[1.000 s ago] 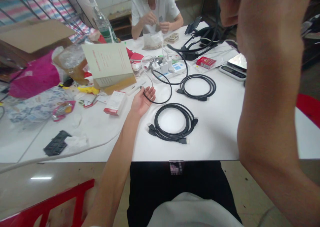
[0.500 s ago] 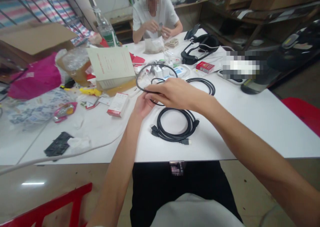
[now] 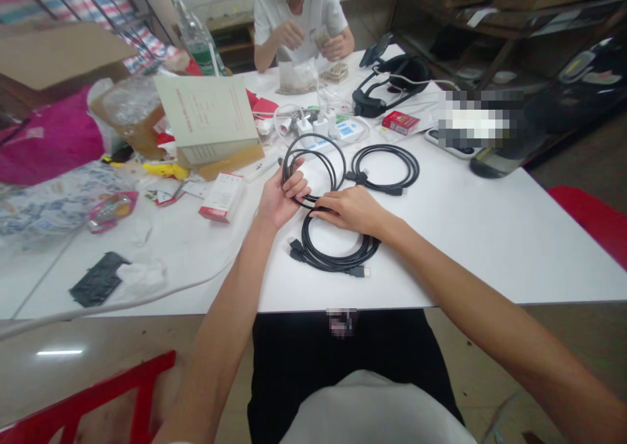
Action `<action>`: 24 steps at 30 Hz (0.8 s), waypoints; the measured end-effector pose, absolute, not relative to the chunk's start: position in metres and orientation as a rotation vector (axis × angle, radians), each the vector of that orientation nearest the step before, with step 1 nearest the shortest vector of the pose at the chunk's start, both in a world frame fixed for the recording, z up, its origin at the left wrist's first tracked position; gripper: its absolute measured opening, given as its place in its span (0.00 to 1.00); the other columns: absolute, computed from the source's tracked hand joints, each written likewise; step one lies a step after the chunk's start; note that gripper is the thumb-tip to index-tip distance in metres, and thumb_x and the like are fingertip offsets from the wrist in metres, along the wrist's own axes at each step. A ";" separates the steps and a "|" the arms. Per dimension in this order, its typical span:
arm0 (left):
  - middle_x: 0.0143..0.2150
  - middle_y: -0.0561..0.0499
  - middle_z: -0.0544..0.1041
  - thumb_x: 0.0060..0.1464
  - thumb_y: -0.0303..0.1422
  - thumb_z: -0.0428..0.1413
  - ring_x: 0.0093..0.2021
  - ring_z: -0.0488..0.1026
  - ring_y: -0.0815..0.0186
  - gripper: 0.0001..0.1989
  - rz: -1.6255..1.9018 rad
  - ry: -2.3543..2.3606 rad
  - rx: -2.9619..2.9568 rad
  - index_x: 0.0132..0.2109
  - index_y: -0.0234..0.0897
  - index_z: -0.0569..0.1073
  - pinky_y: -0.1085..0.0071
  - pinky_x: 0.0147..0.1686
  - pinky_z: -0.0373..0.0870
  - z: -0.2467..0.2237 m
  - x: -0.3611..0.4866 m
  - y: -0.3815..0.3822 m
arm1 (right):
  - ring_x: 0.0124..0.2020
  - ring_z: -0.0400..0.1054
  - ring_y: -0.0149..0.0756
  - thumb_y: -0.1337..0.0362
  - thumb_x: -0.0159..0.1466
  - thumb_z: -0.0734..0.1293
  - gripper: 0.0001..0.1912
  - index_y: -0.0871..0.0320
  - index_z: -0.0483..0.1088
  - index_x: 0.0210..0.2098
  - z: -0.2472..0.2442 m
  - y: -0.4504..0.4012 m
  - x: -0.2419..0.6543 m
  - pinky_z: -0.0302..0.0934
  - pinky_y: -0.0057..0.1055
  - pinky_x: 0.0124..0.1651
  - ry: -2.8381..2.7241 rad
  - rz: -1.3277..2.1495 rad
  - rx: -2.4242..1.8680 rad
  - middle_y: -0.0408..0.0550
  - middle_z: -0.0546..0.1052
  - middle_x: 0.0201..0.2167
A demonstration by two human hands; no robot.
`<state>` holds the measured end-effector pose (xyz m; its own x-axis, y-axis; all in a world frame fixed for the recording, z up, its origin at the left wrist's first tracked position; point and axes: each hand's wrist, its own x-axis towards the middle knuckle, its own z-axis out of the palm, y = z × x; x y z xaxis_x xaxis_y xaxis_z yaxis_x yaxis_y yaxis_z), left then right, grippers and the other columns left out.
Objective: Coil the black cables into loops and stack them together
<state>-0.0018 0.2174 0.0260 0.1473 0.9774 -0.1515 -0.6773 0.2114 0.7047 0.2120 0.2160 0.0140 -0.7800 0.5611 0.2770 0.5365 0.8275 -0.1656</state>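
Observation:
A looped black cable is raised over the table, with my left hand closed round its left side. My right hand pinches the same cable at its lower edge, just right of my left hand. Partly under my right hand, a coiled black cable with dark plugs rests on the table near the front edge. Another coiled black cable lies farther back on the right, its plugs toward my right hand.
White table. A power strip with chargers, a headset and a small red box are behind. To the left stand a booklet and a red-and-white box. Across the table, a person handles something small.
My right hand has moved down and right, away from my left hand. The held cable now shows several loops, and the coil behind my right hand is more exposed. The view has shifted slightly.

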 end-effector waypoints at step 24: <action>0.13 0.61 0.44 0.71 0.65 0.37 0.12 0.41 0.73 0.39 1.368 0.773 0.598 0.27 0.40 0.68 0.72 0.15 0.45 0.034 -0.016 0.209 | 0.50 0.61 0.44 0.65 0.73 0.64 0.05 0.56 0.72 0.44 0.008 0.224 0.215 0.59 0.46 0.53 -2.287 -0.240 -0.572 0.57 0.70 0.49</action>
